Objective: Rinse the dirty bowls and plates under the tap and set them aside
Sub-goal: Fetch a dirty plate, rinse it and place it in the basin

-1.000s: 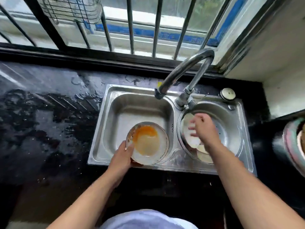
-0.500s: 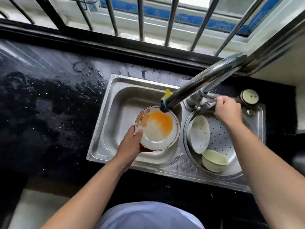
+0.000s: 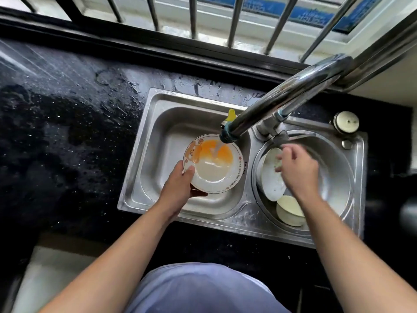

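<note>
My left hand (image 3: pixel 178 188) grips the near-left rim of a white plate (image 3: pixel 214 172) with a bear print and an orange sauce smear. The plate sits tilted over the left sink basin (image 3: pixel 158 136), right under the tap spout (image 3: pixel 228 137), and water runs onto the smear. My right hand (image 3: pixel 297 170) hovers over the round right basin (image 3: pixel 338 168), fingers apart and holding nothing. Below it a white plate (image 3: pixel 272 184) leans on the basin wall, and a pale green bowl (image 3: pixel 290 211) lies at the basin's near side.
Wet black countertop (image 3: pixel 67 132) stretches left of the sink. The tap's handle (image 3: pixel 293 136) sits between the basins, a round white plug (image 3: pixel 346 122) at the back right. A barred window (image 3: pixel 225 19) runs along the back.
My right hand left the tap handle and dropped toward the dishes in the right basin. Water now runs on the plate, and the orange smear has thinned.
</note>
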Motion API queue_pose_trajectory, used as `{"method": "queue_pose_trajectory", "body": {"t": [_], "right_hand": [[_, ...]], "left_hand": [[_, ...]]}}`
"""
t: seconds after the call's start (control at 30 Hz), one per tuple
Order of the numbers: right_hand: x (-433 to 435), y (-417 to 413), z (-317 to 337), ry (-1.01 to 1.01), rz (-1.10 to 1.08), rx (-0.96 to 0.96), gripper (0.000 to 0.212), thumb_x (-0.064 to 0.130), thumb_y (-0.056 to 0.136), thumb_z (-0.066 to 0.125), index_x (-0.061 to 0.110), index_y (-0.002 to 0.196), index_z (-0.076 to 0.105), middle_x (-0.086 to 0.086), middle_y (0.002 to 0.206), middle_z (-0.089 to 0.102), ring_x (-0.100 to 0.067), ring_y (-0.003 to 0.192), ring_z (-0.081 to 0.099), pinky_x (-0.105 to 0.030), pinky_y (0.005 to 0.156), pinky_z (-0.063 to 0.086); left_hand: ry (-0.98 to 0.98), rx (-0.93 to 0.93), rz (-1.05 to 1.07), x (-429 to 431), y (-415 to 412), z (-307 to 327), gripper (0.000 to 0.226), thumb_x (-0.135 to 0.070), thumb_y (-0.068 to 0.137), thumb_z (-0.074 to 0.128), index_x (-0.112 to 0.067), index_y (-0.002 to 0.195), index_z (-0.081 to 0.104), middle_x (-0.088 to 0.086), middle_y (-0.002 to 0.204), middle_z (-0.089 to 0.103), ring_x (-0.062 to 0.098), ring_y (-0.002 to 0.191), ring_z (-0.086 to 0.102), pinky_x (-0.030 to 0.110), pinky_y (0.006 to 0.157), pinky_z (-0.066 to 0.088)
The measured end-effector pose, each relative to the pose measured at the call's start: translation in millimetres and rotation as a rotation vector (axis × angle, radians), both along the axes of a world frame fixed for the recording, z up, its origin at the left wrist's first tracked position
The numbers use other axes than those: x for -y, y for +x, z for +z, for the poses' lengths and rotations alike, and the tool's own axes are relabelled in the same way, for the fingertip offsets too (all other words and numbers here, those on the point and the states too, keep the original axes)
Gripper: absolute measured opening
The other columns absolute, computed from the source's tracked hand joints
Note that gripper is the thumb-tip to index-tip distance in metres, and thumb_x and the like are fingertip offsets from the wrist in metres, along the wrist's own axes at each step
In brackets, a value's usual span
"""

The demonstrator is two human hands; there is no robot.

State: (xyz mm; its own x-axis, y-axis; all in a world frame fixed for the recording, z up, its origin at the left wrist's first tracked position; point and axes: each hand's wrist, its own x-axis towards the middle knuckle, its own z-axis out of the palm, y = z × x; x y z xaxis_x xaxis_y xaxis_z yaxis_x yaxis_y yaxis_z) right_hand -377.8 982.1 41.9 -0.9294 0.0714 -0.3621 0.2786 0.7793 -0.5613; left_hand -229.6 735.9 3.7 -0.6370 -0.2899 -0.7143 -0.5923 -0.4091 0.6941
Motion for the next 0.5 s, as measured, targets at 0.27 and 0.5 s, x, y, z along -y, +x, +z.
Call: {"method": "queue_pose_trajectory", "body": {"t": [0.27,0.5], "right_hand": [[43,90,-11,-0.297,0.089,0.242,0.026,0.048,0.088,0.046,0.041,0.106,0.064,0.011,0.09,0.073,-0.007,0.069,0.073,-0.049,0.076,0.062],[55,98,-12,-0.324,0.145,0.324,0.038,0.042,0.093,0.045,0.024,0.125,0.056,0.011,0.097,0.071,-0.008,0.069,0.075,-0.053,0.082,0.059]], "left_hand": [[-0.047,-0.021,-0.005,-1,1,-5,0.023,-0.026,0.108,0.047,-0.031,0.128,0.057,0.009,0.139,0.062,0.033,0.11,0.071,0.042,0.072,0.066],[-0.047,-0.023,0.012,-2,6,-4,0.024,-0.021,0.11,0.044,-0.039,0.115,0.058,0.005,0.136,0.064,0.03,0.115,0.068,0.039,0.071,0.065]]}}
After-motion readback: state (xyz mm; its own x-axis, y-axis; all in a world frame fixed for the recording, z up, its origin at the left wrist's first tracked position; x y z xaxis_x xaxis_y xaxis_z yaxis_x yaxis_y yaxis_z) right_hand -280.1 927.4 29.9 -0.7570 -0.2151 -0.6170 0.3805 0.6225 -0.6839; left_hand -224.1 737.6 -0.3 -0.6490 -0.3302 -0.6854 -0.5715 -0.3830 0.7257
